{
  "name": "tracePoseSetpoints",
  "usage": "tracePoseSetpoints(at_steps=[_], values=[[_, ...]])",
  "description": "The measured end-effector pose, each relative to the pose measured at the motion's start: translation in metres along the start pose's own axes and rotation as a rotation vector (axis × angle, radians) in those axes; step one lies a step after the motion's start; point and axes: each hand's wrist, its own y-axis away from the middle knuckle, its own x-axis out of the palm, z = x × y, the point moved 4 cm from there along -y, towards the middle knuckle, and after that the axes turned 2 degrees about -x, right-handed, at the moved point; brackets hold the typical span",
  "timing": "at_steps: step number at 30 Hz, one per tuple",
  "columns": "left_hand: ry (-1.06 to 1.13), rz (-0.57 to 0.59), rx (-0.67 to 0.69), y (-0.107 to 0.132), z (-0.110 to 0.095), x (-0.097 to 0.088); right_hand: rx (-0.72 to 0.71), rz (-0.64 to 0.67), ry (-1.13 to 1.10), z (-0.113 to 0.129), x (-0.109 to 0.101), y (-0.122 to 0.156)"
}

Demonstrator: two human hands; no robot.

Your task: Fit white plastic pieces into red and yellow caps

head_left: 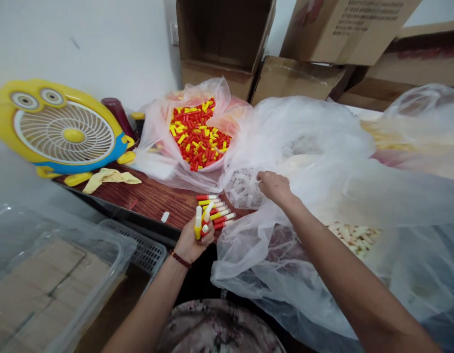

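Head view: unreadable print on cardboard box (pixel 349 29)

The fingertips of the right hand (pixel 274 187) were sunk in a clear bag (pixel 303 147), so what they pinched could not be told. The small white pieces (pixel 243 189) just left of that hand were blurred by the plastic, their shape unclear. The left hand (pixel 193 240) covered the lower ends of the small tubes (pixel 202 220) it held; their count was uncertain. Well right of both hands another bag (pixel 425 127) ran off the edge, its yellowish contents hazy. Left of the left hand, a clear bin (pixel 46 274) was cut by the bottom edge.
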Motion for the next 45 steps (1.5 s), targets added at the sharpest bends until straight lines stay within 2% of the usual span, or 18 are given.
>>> tracePoseSetpoints(at_steps=[4, 9, 12, 15, 20, 25, 28, 31, 34, 37, 41, 45], values=[[-0.017, 0.018, -0.059, -0.004, 0.006, 0.004, -0.102, 0.021, 0.075, -0.013, 0.004, 0.006], [-0.073, -0.007, -0.066, -0.007, 0.008, 0.006, -0.032, -0.036, 0.011, -0.008, 0.001, 0.002], [-0.116, -0.031, -0.081, -0.006, 0.009, 0.009, 0.015, -0.009, 0.042, -0.008, 0.002, -0.009], [-0.119, -0.062, -0.060, -0.006, 0.008, 0.014, -0.006, 0.009, 0.068, -0.010, 0.004, -0.016], [-0.112, -0.049, -0.029, -0.007, 0.005, 0.019, -0.062, -0.089, 0.003, -0.017, 0.001, -0.014], [-0.111, 0.050, -0.067, -0.011, 0.005, 0.019, 0.009, -0.180, -0.232, -0.019, -0.004, -0.013], [-0.097, 0.066, -0.070, -0.012, 0.005, 0.018, -0.043, -0.205, -0.552, -0.010, -0.003, -0.011], [-0.100, 0.070, -0.067, -0.014, 0.005, 0.017, -0.199, -0.082, -1.044, 0.007, 0.000, -0.001], [-0.062, 0.109, -0.060, -0.014, 0.004, 0.018, -0.315, 0.084, -1.335, 0.024, -0.001, 0.018], [-0.027, 0.131, -0.063, -0.014, 0.005, 0.021, -0.357, 0.156, -1.449, 0.037, -0.003, 0.037], [-0.027, 0.104, -0.067, -0.012, 0.006, 0.026, -0.315, 0.056, -1.546, 0.046, -0.005, 0.051], [-0.083, -0.001, -0.051, -0.008, 0.007, 0.025, -0.281, 0.031, -1.558, 0.054, -0.001, 0.062]])
